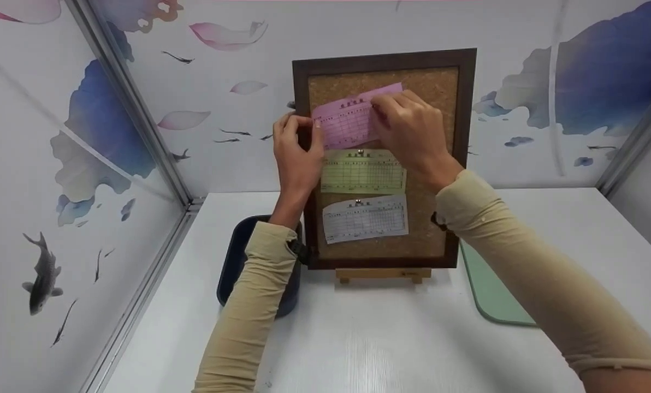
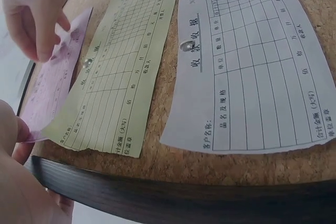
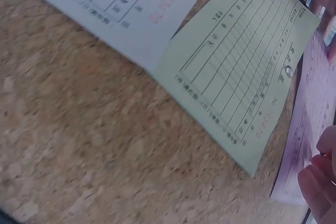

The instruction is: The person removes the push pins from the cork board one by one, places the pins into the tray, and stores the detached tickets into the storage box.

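Observation:
On a framed cork board [image 1: 426,229], a pink receipt slip [image 1: 342,125] lies tilted, its right end higher. My left hand [image 1: 299,153] pinches the slip's left edge beside the dark frame. Over the face of the slip, toward its upper right, my right hand [image 1: 410,123] has curled fingers with the tips close together; I cannot tell whether they hold anything. Below come a green receipt slip [image 1: 336,174] and a white receipt slip [image 1: 365,221]. A clear pushpin [image 2: 87,63] sits on the green slip and another pushpin [image 2: 187,45] on the white one.
The board leans on a small wooden easel [image 1: 383,274] on a white table [image 1: 369,349]. A dark blue bin [image 1: 232,262] stands at the left, partly behind my left arm. A green mat [image 1: 492,295] lies at the right under my right forearm.

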Demonstrator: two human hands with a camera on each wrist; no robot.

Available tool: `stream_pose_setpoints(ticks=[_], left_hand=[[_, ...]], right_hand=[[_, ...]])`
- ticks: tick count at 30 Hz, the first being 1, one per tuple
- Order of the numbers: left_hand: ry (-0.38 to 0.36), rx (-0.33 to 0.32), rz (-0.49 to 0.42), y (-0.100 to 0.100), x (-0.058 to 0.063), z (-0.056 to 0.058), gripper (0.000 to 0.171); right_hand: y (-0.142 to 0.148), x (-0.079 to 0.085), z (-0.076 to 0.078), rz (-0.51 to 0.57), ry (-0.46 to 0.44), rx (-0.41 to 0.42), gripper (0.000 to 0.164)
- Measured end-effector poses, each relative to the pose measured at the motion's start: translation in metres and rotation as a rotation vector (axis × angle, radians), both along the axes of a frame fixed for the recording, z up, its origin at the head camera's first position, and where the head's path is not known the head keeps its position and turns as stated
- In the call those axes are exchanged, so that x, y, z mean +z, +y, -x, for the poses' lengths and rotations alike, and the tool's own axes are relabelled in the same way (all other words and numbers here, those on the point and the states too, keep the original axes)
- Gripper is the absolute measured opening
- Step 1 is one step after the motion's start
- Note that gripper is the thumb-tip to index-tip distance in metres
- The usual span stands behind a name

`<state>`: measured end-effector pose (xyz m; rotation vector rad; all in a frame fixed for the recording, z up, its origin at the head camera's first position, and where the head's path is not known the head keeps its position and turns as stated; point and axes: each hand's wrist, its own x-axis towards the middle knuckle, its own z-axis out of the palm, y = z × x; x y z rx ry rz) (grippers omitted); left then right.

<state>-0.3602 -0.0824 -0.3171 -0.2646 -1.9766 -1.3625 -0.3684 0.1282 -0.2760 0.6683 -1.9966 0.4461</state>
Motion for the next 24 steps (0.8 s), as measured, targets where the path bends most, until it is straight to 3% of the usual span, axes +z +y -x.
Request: stream_pose_setpoints(ticks=[7,11,18,24], left_hand=[[0.004,-0.013,-0.039,-0.006,-0.004,-0.006,0.018],[0.02,0.011,-0.053,-0.012,-0.007,-0.013,0.021],[0.07,0.039,-0.183,-0.028,-0.015,-0.035,0.021],[0.1,-0.034,-0.287,-0.042,-0.029,-0.057,0.021]], right_hand=[[0.021,-0.008,-0.008,-0.004,0.002,0.015,0.015],[0.033,-0.013,-0.018,0.019,0.0,0.052,0.015],[0.056,-0.023,-0.036,0.029,0.042,0.08,0.013],[0.083,-0.034,-0.057,0.118,-0.018,0.067,0.019]])
